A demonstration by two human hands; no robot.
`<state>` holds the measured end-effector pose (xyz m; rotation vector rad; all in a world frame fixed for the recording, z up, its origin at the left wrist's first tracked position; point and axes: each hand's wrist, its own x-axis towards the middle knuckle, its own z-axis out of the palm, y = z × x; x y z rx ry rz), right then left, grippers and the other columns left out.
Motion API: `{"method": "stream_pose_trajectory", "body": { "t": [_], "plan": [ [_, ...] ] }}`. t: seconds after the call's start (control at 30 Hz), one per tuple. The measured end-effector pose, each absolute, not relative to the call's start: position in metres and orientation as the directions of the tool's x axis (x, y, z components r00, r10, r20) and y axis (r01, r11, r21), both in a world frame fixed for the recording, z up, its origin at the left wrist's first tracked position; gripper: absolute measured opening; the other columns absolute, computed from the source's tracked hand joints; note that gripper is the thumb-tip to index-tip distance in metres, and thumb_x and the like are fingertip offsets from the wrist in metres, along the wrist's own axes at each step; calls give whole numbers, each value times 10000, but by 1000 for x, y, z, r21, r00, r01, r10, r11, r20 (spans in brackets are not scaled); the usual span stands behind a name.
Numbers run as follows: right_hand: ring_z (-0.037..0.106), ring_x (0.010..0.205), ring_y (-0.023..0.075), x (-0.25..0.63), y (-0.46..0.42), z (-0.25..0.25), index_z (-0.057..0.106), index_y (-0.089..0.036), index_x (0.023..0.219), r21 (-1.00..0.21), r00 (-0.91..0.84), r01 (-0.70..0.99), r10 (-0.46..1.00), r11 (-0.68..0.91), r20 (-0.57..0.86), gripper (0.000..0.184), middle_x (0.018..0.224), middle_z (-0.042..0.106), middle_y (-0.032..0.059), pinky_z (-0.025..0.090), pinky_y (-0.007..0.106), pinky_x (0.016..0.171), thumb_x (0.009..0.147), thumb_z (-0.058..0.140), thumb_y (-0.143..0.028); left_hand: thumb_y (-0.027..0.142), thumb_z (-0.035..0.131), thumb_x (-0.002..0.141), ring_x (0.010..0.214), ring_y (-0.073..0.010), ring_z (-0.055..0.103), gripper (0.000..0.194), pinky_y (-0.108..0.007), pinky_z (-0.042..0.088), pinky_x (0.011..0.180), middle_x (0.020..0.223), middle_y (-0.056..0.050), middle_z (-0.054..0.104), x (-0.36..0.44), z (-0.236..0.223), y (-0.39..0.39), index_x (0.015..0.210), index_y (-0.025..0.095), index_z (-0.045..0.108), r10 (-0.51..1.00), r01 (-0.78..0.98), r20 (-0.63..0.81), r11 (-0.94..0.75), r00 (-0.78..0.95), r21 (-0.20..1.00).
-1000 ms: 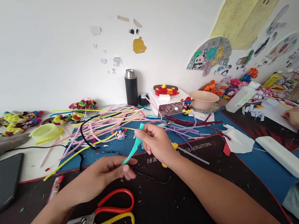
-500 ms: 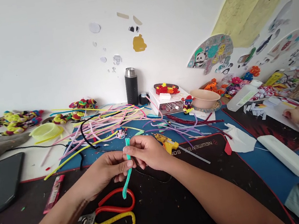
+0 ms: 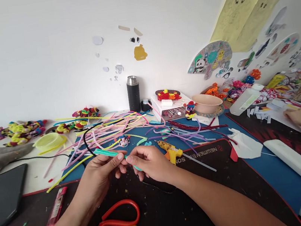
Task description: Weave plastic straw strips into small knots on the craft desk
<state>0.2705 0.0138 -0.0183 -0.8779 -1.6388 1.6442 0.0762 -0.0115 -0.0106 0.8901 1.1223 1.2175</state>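
We see left hand (image 3: 100,176), right hand (image 3: 150,163), both clamping fingers on slender teal strip (image 3: 107,152), loop-handled metal scissors (image 3: 107,223) nearby, thin pastel stems (image 3: 120,122) behind

My left hand (image 3: 100,173) and right hand (image 3: 152,163) are close together: thumbs (image 3: 115,162) uppermost, fingers (image 3: 140,150) curled, forearms (image 3: 207,191) angled inward.

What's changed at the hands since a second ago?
The right hand moved left, closing up to the left hand. The turquoise strip, then slanting between them, now juts leftward, both hands holding it. The yellow glue gun, mostly hidden before, shows. Scissors and black flask stayed put.
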Motion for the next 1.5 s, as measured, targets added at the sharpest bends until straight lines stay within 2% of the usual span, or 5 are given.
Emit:
{"method": "stream_pose_trajectory", "body": {
  "t": [0.27,0.5,0.67,0.93,1.5],
  "plan": [
    [499,417,84,273,16,-22,654,-198,898,-997,-608,43,790,-60,-74,507,560,514,-90,385,215,461,1017,713,-688,532,1095,543,539,-138,584,445,-247,435,493,627,-65,775,73,-12,-11,659,179,850,984,-249,-178,175,9,953],
    [600,464,92,272,19,-20,647,-197,964,-992,-625,8,774,-126,-103,576,738,660,-28,382,209,422,989,678,-772,530,1124,501,578,-143,631,462,-229,499,530,629,-58,776,68,-13,-8,641,179,860,981,-292,-181,153,-70,944],
    [566,461,86,271,16,-23,696,-199,1124,-999,-553,40,832,-20,-39,369,705,653,-59,439,215,479,1015,767,-544,538,1144,434,604,-140,656,499,-209,541,551,650,-69,796,66,-14,-6,655,178,879,966,-364,-228,170,-124,916],
    [515,426,81,274,16,-13,706,-189,950,-986,-538,165,841,34,-61,207,542,558,-87,381,208,488,1087,672,-341,493,1153,438,566,-126,635,490,-197,521,506,617,-62,759,67,-16,-6,640,153,864,970,-394,-226,174,-88,902],
    [442,389,84,284,27,-9,720,-163,907,-970,-647,-39,746,-242,-160,396,506,445,-116,359,233,447,964,789,-550,451,1167,411,538,-134,685,506,-176,554,484,625,-65,792,48,-2,-3,719,154,897,972,-380,-234,206,-27,902]
  ]
}}
